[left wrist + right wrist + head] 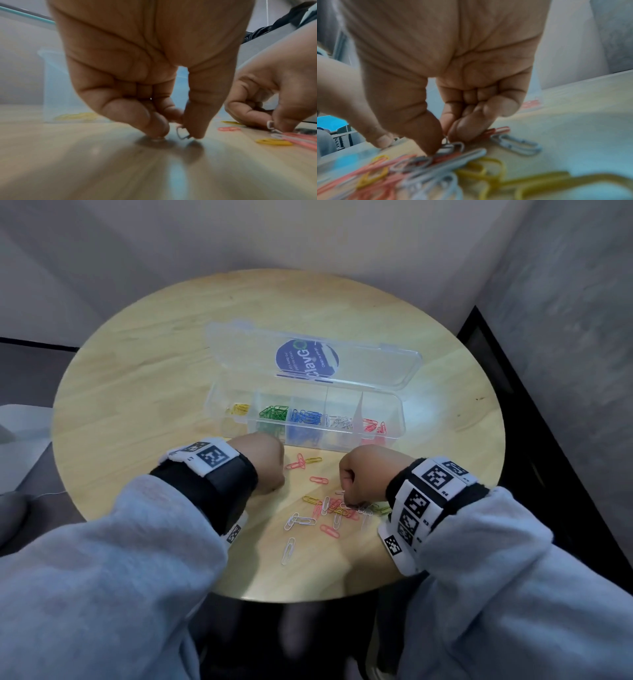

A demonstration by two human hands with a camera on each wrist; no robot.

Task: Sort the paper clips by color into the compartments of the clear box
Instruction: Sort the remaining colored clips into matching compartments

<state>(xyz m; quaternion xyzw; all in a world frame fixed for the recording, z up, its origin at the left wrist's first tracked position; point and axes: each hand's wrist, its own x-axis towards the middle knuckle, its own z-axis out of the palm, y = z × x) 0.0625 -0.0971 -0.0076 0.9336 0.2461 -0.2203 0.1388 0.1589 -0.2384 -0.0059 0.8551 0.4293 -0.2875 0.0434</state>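
- Head view: the clear box (305, 419) lies open at the middle of the round table (137, 392), its lid (315, 354) folded back behind it. I count five compartments in use: yellow at the far left, then green, blue, white and red.
- Same view: the loose paper clips (329, 508) lie on the near side of the box, between my wrists. I make out roughly five white, around eight pink or red and four or so yellow; the middle of the pile overlaps too much for a firm count. I see no loose blue or green ones.
- My left hand (265, 462) is curled with its fingertips down on the wood beside the pink pair; my right hand (359, 477) is curled over the thick of the pile.
- Left wrist view: my left thumb (197, 121) and forefinger pinch one dark clip (182, 133) standing on its edge on the table. The blur hides its colour. My worry here: it is held by the very tip, so it may flip out as I lift.
- In that view the right hand also shows a white clip (270, 125) at its fingertips.
- Right wrist view: my right thumb (428, 135) and fingers close on a grey-white clip (453, 146) that lies across a red one and touches others.
- Risk, as I judge it: the loops may be hooked together, so the lift could drag a red or yellow clip along into the white compartment, or scatter the pile toward the table edge.
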